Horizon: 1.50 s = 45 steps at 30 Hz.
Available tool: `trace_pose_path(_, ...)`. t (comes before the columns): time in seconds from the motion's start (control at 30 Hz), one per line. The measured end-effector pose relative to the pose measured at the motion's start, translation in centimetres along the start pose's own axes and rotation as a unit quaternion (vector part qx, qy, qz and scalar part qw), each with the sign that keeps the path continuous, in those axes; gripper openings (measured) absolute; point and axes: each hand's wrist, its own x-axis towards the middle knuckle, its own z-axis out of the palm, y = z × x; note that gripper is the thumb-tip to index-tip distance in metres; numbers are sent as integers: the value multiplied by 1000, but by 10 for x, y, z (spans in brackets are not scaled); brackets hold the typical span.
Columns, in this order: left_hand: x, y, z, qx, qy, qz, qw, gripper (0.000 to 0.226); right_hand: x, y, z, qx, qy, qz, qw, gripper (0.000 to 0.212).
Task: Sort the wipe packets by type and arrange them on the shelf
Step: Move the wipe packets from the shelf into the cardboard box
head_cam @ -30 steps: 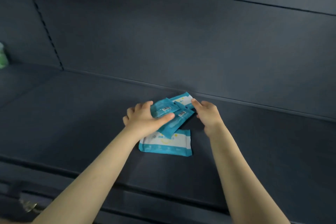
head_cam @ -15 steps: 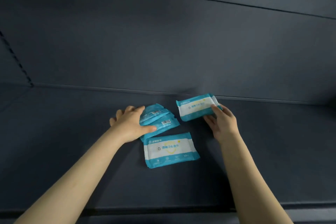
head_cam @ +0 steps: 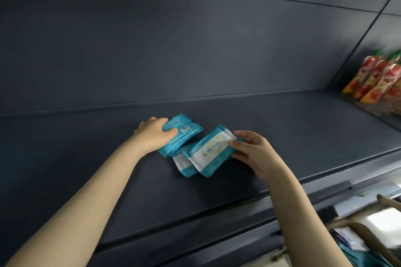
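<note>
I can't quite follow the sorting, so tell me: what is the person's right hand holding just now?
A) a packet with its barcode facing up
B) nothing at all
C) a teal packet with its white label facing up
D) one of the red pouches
C: the right hand pinches the end of the white-labelled packet. The barcode-side packets are in the left hand, and the red pouches stand untouched far to the right.
</note>
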Motion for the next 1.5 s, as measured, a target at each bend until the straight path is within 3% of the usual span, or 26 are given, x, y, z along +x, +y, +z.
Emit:
trace_pose_path(0.1, -4, -12, -16, -142, -46, -14, 989, 33, -5, 7, 9, -113, 34, -30, 993, 20)
trace_pose_path(0.17, -8, -18, -24, -185, -55, -31, 981, 25, -8, 8, 14, -204, 48, -48, 977, 24)
trace_pose_path(0.27, -11, -29, -30, -265, -46, -45, 962, 34, -14, 6, 24, -305, 24, -53, 950, 17)
trace_pose_path(0.37, -14, -38, -32, -356, -23, -33, 934, 49, -14, 3, 31, -334, 10, -29, 942, 16)
trace_pose_path(0.53, -14, -44, -39, -437, 20, -8, 899, 55, -12, -1, 39, -328, -27, -5, 944, 35)
trace_pose_path(0.63, -19, -36, -39, -465, 11, 14, 885, 47, -17, 4, 39, -255, -43, -36, 965, 37)
trace_pose_path(0.77, -37, -15, -27, -517, -20, 16, 856, 25, -29, 5, 19, -66, -16, -91, 993, 39)
trace_pose_path(0.97, -71, 41, 14, -525, -111, 37, 843, 24, -60, -6, -45, 185, 36, -119, 975, 38)
trace_pose_path(1.1, -91, 89, 57, -483, -158, 53, 860, 27, -85, 0, -102, 271, 86, -90, 955, 35)
trace_pose_path(1.23, -118, 141, 111, -459, -201, 45, 864, 15, -126, 16, -178, 298, 99, -46, 948, 37)
trace_pose_path(1.4, -164, 199, 186, -439, -266, 57, 856, 18, -181, 39, -275, 316, 153, 1, 936, 61)
trace_pose_path(1.5, -189, 230, 237, -443, -291, 47, 847, 21, -210, 52, -327, 330, 170, 38, 928, 43)
